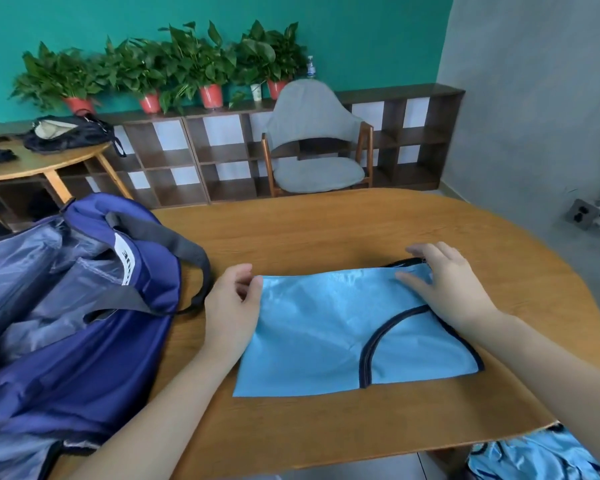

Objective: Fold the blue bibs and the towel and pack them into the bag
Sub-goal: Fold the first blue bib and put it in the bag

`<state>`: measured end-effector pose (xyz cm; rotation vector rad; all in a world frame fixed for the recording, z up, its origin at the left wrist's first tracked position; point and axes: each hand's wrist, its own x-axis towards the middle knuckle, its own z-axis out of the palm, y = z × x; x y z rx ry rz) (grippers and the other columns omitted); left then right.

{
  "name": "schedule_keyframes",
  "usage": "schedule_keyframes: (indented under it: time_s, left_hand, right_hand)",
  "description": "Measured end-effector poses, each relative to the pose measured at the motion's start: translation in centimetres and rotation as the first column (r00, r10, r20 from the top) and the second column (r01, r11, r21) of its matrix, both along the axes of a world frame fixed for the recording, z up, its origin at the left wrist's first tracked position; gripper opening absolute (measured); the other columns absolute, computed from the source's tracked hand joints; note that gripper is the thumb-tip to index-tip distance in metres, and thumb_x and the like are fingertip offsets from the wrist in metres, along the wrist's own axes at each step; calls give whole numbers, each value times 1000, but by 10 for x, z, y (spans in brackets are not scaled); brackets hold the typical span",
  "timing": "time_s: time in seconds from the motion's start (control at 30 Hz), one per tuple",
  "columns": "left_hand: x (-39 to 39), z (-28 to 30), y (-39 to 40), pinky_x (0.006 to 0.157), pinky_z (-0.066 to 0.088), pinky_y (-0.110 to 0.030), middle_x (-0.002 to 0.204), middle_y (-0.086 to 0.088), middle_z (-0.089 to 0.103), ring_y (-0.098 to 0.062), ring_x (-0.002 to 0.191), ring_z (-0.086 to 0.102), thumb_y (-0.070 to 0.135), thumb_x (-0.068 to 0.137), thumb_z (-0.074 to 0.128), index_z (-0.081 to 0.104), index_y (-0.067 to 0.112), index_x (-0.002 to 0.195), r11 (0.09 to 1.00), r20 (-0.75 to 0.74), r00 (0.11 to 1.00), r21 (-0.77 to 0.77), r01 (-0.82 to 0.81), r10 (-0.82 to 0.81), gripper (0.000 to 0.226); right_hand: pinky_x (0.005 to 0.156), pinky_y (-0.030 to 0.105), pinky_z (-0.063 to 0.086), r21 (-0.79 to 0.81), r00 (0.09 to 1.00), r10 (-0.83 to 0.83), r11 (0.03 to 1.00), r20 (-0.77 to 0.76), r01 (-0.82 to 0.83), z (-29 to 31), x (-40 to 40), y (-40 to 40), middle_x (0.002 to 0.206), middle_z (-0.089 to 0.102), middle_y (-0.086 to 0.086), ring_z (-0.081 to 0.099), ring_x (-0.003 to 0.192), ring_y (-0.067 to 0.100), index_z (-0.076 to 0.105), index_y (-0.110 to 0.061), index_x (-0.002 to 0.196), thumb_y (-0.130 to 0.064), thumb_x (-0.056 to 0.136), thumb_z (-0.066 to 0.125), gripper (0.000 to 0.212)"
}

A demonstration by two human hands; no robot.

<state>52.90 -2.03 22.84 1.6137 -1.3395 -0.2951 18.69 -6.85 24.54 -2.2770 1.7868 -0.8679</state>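
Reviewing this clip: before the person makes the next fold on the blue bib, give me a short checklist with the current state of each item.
1. Blue bib lies flat on the table: ok.
2. Left hand pinches the bib's far left corner: ok.
3. Right hand rests with straight fingers on the far right edge: ok.
4. Bag open, beside the bib: ok.
5. More blue fabric waits below the table edge; how many pieces: cannot tell.
6. Towel in view: not ok, none seen.
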Motion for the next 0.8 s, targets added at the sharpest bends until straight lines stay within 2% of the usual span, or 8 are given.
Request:
schedule_keyframes:
  time_s: [0.07, 0.17, 0.27, 0.33, 0.47, 0.6, 0.7, 0.8]
  left_hand:
    - [-2, 5, 9, 95, 49, -32, 115, 11, 63, -11, 107, 60, 22, 96, 65, 67, 21, 122, 998, 171, 985, -59, 21, -11, 25]
    - [-14, 11, 31, 91, 50, -42, 106, 11, 64, -15, 100, 58, 19, 95, 66, 71, 24, 110, 982, 369, 925, -129, 141, -85, 16]
    - [-43, 21, 61, 101, 45, -40, 124, 10, 61, -17, 118, 55, 49, 98, 52, 66, 29, 122, 944, 504, 798, 189, 271, -330, 34]
    - [-55, 20, 72, 114, 32, -40, 151, 7, 43, -19, 141, 35, 71, 97, 34, 48, 34, 145, 870, 581, 692, 470, 145, -429, 62]
    - [-62, 19, 63, 125, 10, -43, 170, 0, 8, -19, 156, 3, 80, 93, 20, 19, 34, 159, 795, 536, 690, 599, 94, -486, 81]
    - [-56, 15, 12, 126, 1, -46, 171, -4, 1, -19, 157, -3, 75, 97, 18, 13, 34, 161, 790, 572, 627, 601, 119, -529, 76]
    - [-40, 24, -31, 125, 0, -52, 170, -10, 3, -28, 157, 1, 67, 102, 20, 14, 33, 162, 851, 673, 607, 525, 10, -423, 69]
    - [-40, 28, -45, 125, 9, -51, 169, -11, 16, -29, 156, 12, 57, 105, 31, 26, 32, 160, 901, 650, 679, 432, 41, -343, 61]
  right_hand:
    - [105, 40, 41, -113, 983, 108, 986, -151, -126, 3, 10, 10, 123, 63, -2, 54, 118, 21, 63, -20, 127, -52, 91, 60, 48]
    - [113, 36, 30, -62, 914, 269, 952, -305, -301, -1, 22, 16, 128, 63, -5, 53, 125, 19, 68, -22, 123, -65, 94, 46, 56]
    - [124, 42, 14, 129, 878, 315, 949, -360, -288, -12, 25, 17, 150, 47, -10, 34, 144, 14, 57, -32, 139, -80, 90, 23, 77]
    - [125, 41, 7, 224, 884, 308, 944, -353, -240, -14, 23, 21, 161, 29, -14, 15, 153, 14, 39, -39, 150, -77, 92, 10, 75]
    - [116, 41, 20, 266, 856, 248, 954, -453, -136, -12, 15, 35, 163, 19, -16, 12, 153, 19, 26, -44, 150, -67, 94, 6, 64]
    - [99, 38, 36, 130, 827, 138, 988, -545, -79, 11, 3, 43, 127, 58, -12, 54, 111, 19, 53, -41, 132, -79, 86, -6, 83]
    - [81, 34, 47, 151, 841, 225, 973, -492, -172, 23, -9, 52, 84, 65, -11, 61, 81, 13, 62, -38, 106, -82, 87, 0, 79]
    - [72, 27, 48, 52, 889, 318, 946, -330, -320, 11, -18, 62, 80, 66, -13, 59, 78, 8, 69, -35, 97, -77, 94, 19, 66]
